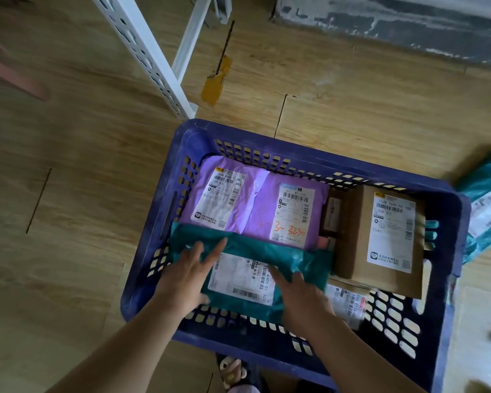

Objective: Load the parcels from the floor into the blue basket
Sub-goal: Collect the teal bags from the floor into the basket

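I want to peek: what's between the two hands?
The head view shows the white label of the teal parcel between the left hand and the right hand, both resting on that parcel.

Inside the blue perforated plastic basket point(148, 265) only the near right corner lies bare. The brown cardboard box point(380, 236), purple plastic mailers point(219, 194) and teal plastic mailer point(267, 251) fill the rest. A white perforated metal rack leg point(144, 52) stands just beyond its far left corner.
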`<state>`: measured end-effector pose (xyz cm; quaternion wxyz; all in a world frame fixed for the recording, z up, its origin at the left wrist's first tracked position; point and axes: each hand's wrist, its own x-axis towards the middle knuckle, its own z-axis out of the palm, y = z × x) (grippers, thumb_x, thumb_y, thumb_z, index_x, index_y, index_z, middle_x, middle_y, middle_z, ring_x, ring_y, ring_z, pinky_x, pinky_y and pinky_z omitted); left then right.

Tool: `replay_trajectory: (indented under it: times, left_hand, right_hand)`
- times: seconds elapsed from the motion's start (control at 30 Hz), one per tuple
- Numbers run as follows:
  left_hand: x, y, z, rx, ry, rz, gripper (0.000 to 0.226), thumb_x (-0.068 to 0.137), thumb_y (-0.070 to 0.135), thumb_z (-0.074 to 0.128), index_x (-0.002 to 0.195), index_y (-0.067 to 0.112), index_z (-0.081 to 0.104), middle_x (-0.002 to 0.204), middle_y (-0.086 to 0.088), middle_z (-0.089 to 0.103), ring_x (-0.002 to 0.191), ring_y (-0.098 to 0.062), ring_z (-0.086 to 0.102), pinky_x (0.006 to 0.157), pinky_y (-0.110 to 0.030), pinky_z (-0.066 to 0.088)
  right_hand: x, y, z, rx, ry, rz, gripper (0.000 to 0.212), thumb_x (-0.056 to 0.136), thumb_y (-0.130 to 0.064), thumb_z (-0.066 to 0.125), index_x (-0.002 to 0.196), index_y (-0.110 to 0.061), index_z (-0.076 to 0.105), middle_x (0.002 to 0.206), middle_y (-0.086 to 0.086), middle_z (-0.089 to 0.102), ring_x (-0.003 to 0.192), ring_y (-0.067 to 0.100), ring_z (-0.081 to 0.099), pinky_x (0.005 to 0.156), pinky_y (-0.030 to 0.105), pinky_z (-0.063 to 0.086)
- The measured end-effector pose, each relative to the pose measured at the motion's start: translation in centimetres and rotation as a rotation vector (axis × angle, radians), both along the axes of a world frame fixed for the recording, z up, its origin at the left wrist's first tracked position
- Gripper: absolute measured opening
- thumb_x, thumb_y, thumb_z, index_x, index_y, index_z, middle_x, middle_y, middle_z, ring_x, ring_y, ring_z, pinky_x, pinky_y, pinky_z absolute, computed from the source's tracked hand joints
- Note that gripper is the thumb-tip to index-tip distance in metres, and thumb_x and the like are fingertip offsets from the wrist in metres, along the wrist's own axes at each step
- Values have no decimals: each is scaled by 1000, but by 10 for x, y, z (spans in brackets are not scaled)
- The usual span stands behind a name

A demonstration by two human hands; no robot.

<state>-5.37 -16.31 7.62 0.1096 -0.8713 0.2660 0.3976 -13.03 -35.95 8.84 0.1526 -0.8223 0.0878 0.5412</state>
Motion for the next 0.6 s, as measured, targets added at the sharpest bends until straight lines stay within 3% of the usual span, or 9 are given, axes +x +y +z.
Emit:
replay_trajectory:
  times: [0.07, 0.13, 0.23, 0.33, 0.5, 0.6]
  left_hand:
    - [-6, 0, -9, 1, -21, 52, 115, 83, 9, 64, 133, 33, -37, 149, -9, 12, 125, -26, 38, 84, -29, 53]
    - [-8, -5, -9, 29, 1, 109, 113, 83, 3, 60, 136, 33, -35, 151, -10, 9, 127, -28, 37, 89, -32, 51]
    - [-3, -15, 3, 38, -4, 84, 92, 86, 17, 60, 150, 27, -6, 143, -6, 26, 124, -22, 41, 87, -32, 50]
    - [12, -28, 29, -81, -92, 67, 59, 86, 29, 56, 139, 23, 29, 129, 2, 40, 120, -16, 45, 81, -31, 50]
    - [30, -58, 75, -212, -80, 72, 42, 89, 20, 50, 130, 20, 41, 124, 1, 44, 112, -18, 52, 77, -33, 52]
    - [33, -85, 107, -282, -91, 32, 37, 93, 19, 47, 130, 20, 43, 122, 1, 44, 109, -16, 52, 71, -29, 46]
  right_hand:
    - [-3, 2, -5, 53, 97, -4, 98, 86, -10, 58, 146, -42, -13, 154, 19, 9, 126, 39, 44, 100, 45, 45]
    - [-4, 3, -6, 80, 129, -2, 98, 85, -12, 58, 146, -43, -12, 155, 16, 11, 129, 37, 42, 102, 44, 43]
    - [-5, -3, 4, 86, 14, -41, 80, 88, -11, 51, 148, -37, 7, 142, 11, 40, 123, 31, 49, 97, 40, 47]
    - [-5, -14, 23, 49, -181, -121, 60, 89, -8, 45, 142, -32, 28, 123, 4, 57, 110, 25, 59, 89, 35, 51]
    - [-5, -39, 71, 47, -262, -271, 51, 92, -11, 41, 138, -32, 36, 124, 1, 57, 108, 21, 59, 90, 34, 52]
    - [-7, -55, 105, 26, -316, -322, 51, 92, -12, 41, 138, -33, 37, 126, 0, 57, 108, 19, 60, 88, 34, 53]
